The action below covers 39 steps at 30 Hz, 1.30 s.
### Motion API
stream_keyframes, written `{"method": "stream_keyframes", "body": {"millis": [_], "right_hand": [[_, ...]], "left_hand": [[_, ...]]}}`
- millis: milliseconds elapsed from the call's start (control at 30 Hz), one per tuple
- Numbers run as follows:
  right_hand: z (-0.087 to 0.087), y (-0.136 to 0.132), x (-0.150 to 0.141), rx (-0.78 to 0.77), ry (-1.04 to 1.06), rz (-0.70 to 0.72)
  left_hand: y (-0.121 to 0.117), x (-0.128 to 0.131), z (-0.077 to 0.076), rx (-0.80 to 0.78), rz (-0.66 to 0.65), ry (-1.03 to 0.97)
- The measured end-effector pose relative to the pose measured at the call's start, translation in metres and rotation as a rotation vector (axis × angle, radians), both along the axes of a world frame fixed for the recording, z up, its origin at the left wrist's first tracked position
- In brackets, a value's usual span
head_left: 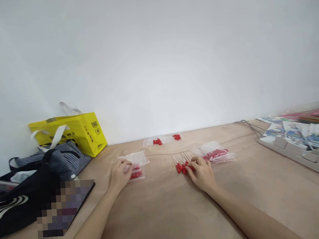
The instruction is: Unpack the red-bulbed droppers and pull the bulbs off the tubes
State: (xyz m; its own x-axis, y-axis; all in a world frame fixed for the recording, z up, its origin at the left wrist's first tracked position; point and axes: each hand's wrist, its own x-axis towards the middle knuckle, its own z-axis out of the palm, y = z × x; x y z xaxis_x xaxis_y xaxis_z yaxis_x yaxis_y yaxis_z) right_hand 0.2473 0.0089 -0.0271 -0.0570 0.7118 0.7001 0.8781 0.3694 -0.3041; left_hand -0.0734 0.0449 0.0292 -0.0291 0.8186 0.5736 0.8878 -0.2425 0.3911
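Observation:
My left hand point(121, 173) rests on a small clear zip bag point(137, 161) holding red-capped pieces, fingers curled over its edge. My right hand point(202, 171) lies on a loose row of thin clear tubes with red caps point(180, 163), fingertips pinching at the red ends. Just right of that hand sits another clear bag of red-capped tubes point(215, 153). Farther back, near the wall, lies a flat clear bag point(163, 139) with two small groups of red caps.
A yellow tote bag point(76, 132), a striped bag point(60, 158) and a black bag point(21, 203) crowd the left side of the tan table point(167, 212). A white power strip point(299, 152) with colourful packets and a cable sits at right. A white wall stands behind.

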Motion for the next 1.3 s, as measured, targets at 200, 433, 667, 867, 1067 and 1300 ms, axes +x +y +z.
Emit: {"method": "stream_keyframes", "body": {"millis": [200, 433, 667, 867, 1067, 1300], "right_hand": [[0.001, -0.003, -0.003, -0.014, 0.025, 0.039], [0.002, -0.005, -0.005, -0.016, -0.03, 0.051], [0.002, -0.006, -0.005, -0.012, -0.024, 0.07], [0.004, -0.007, -0.006, -0.028, 0.001, 0.099], [0.012, -0.017, -0.011, -0.063, -0.015, 0.188], [0.018, -0.038, -0.03, -0.288, 0.069, 0.206]], "left_hand": [[-0.01, -0.018, -0.009, -0.059, -0.266, 0.385], [-0.004, -0.023, -0.002, -0.12, -0.216, 0.668], [-0.014, -0.007, 0.011, -0.088, -0.114, 0.7], [-0.031, 0.011, 0.036, -0.1, -0.131, 0.684], [-0.068, 0.063, 0.02, -0.351, -0.375, 0.396], [-0.085, 0.127, 0.0, -0.442, -0.355, 0.237]]}}
